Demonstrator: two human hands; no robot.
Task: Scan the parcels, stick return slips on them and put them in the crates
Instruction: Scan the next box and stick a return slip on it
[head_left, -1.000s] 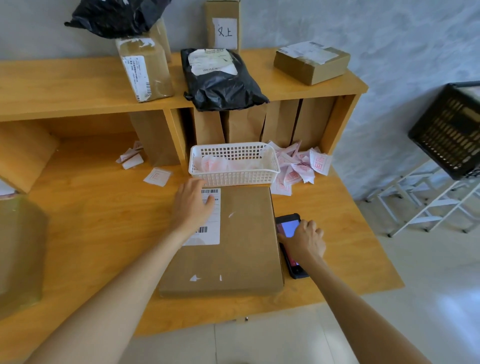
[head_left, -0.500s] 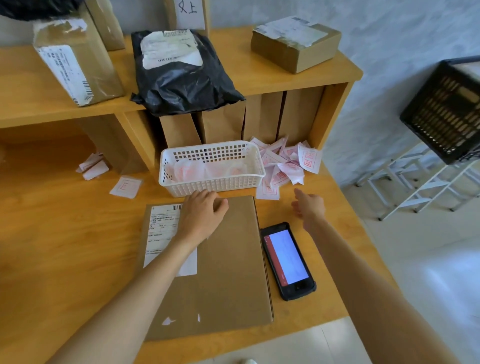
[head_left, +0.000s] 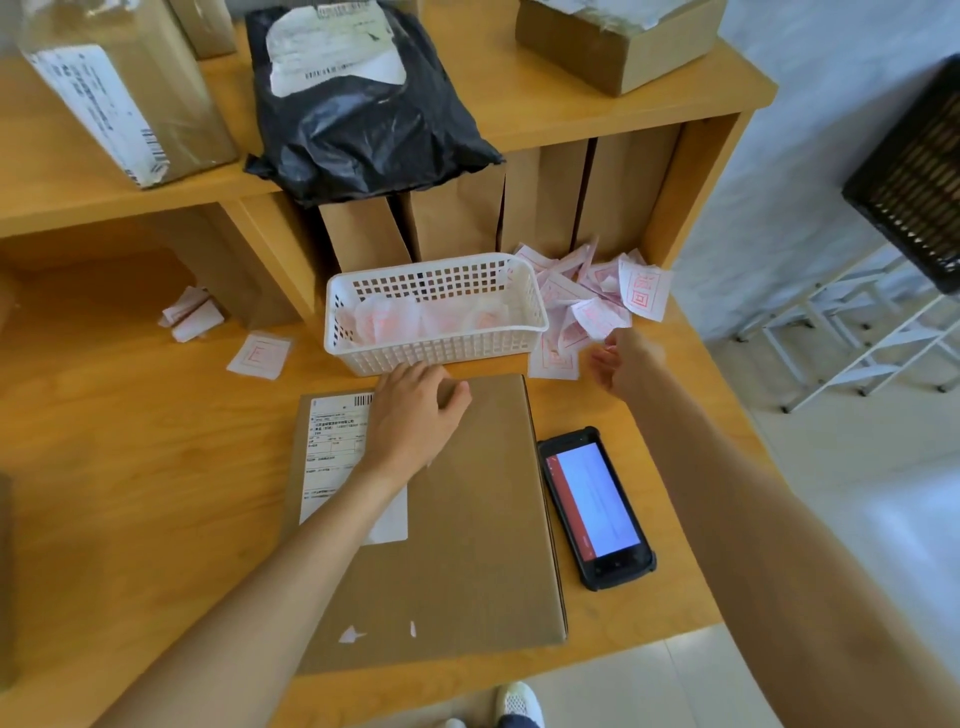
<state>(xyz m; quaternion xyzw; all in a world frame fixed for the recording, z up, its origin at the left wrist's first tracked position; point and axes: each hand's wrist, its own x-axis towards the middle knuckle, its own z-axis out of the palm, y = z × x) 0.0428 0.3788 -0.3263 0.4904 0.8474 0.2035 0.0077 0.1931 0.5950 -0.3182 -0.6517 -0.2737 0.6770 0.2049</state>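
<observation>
Flat brown parcel (head_left: 457, 519) lies label-up beside the lit scanner (head_left: 596, 506), slips (head_left: 597, 306) heaped behind.

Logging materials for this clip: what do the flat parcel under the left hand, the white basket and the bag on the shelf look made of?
Flat parcel: matte brown cardboard, by its crisp folded edges. White basket: probably moulded plastic, with a regular grid of holes. Bag: glossy black plastic film, creased and shiny.

Wooden desk (head_left: 130, 467) with upper shelf (head_left: 571, 111); white metal rack (head_left: 852, 332) at right on pale tiled floor (head_left: 857, 519); white shoe (head_left: 517, 704) at bottom edge; grey wall (head_left: 810, 104).
</observation>
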